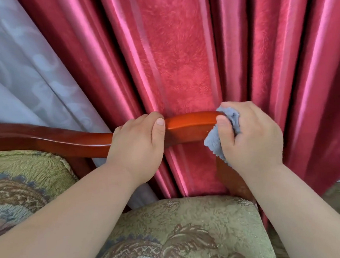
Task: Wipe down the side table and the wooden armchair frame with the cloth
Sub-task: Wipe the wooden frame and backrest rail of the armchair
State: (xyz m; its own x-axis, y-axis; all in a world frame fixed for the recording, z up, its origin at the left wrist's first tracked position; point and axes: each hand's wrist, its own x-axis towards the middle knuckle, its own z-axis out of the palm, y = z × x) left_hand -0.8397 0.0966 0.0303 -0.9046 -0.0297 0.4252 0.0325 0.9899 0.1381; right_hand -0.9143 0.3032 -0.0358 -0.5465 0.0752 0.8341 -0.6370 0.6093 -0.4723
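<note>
While the left hand grips the armrest to steady it, the right hand just beside clamps the cloth round its end, likely to wipe.

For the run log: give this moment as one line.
step: armrest wipe | left hand: grips wooden armrest | right hand: holds grey cloth against armrest end | behind: red curtain
</note>
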